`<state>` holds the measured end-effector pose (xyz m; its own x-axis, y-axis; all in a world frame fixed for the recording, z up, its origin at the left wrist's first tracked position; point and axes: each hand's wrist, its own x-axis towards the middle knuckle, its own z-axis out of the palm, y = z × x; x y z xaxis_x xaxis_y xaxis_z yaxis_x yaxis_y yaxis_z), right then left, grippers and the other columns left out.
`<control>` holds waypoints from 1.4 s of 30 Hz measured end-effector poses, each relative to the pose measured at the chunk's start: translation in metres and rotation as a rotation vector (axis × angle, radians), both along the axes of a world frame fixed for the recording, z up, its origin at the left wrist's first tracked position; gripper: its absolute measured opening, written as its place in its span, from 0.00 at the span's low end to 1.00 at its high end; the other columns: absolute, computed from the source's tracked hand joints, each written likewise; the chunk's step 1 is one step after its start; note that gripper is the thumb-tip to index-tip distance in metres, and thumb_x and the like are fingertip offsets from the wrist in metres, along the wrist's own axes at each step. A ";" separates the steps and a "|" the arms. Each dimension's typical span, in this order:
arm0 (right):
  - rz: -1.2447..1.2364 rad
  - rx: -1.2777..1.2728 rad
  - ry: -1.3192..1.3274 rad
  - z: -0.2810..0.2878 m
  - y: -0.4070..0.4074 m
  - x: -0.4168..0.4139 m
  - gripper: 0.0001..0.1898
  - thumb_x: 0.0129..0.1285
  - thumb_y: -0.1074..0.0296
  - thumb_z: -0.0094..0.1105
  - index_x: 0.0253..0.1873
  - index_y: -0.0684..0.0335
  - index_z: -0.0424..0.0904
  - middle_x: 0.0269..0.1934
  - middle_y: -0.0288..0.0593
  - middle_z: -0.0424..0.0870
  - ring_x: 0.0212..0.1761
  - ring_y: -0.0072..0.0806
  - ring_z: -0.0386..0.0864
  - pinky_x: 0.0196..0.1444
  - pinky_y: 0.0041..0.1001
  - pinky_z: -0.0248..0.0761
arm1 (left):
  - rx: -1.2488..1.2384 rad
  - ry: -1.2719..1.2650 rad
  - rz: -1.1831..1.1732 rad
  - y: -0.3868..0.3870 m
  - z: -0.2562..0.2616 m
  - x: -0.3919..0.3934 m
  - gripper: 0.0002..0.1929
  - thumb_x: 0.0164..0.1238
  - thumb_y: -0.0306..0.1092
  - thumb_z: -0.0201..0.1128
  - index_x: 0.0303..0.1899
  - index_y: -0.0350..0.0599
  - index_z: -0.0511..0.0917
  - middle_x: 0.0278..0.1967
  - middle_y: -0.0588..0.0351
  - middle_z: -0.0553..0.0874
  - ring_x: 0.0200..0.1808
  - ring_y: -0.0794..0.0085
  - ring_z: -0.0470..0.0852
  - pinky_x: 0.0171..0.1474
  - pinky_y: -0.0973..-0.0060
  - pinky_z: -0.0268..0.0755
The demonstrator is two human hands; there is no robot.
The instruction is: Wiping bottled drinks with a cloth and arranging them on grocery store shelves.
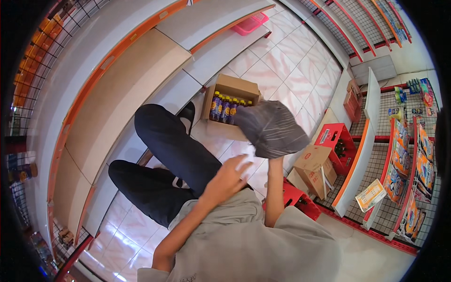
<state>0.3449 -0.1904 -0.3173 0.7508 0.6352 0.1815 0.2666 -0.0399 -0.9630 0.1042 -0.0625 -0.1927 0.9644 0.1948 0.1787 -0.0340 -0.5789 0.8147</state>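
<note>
My left hand (pixel 227 179) is raised above my lap with its fingers apart, slightly blurred and holding nothing. A wrinkled dark grey bag or cloth (pixel 278 130) hangs at the end of my right forearm (pixel 275 190). It covers my right hand, so the fingers are hidden. The bag or cloth lies between my eyes and the front right corner of an open cardboard box (pixel 234 84) on the floor. Inside that box stand several dark purple bottles (pixel 225 107) with yellow caps; some are hidden behind the dark material.
Low shelves (pixel 123 91) with orange edging run along the left. A pink plastic basket (pixel 250 24) sits on the far shelf. To the right are a red crate (pixel 334 144), a closed cardboard box (pixel 313 165) and wire-mesh racks (pixel 352 176) with hanging packets (pixel 396 179).
</note>
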 end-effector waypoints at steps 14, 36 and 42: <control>-0.589 0.186 1.042 -0.159 0.080 0.070 0.33 0.71 0.32 0.45 0.63 0.56 0.72 0.43 0.33 0.77 0.42 0.30 0.75 0.48 0.33 0.71 | 0.550 0.229 -0.097 -0.010 -0.021 0.038 0.14 0.64 0.34 0.61 0.50 0.43 0.76 0.43 0.55 0.79 0.49 0.65 0.77 0.57 0.65 0.66; 0.102 -0.801 0.323 -0.297 0.229 0.027 0.25 0.59 0.61 0.68 0.55 0.75 0.75 0.53 0.63 0.79 0.55 0.50 0.77 0.60 0.42 0.69 | 0.051 0.365 0.373 0.035 -0.025 0.051 0.08 0.64 0.24 0.62 0.44 0.38 0.80 0.39 0.48 0.83 0.43 0.52 0.80 0.51 0.62 0.72; 0.244 -0.186 1.070 -0.189 0.168 0.039 0.28 0.67 0.57 0.66 0.65 0.66 0.70 0.56 0.43 0.81 0.55 0.28 0.79 0.59 0.27 0.73 | -0.017 0.281 0.385 0.030 -0.018 0.047 0.09 0.65 0.23 0.62 0.46 0.38 0.80 0.41 0.47 0.84 0.44 0.53 0.82 0.50 0.65 0.72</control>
<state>0.3844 -0.0226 -0.5064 0.3142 0.7373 -0.5980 -0.6775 -0.2671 -0.6853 0.1509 -0.0328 -0.2105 0.8321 0.5481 -0.0847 0.4031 -0.4928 0.7711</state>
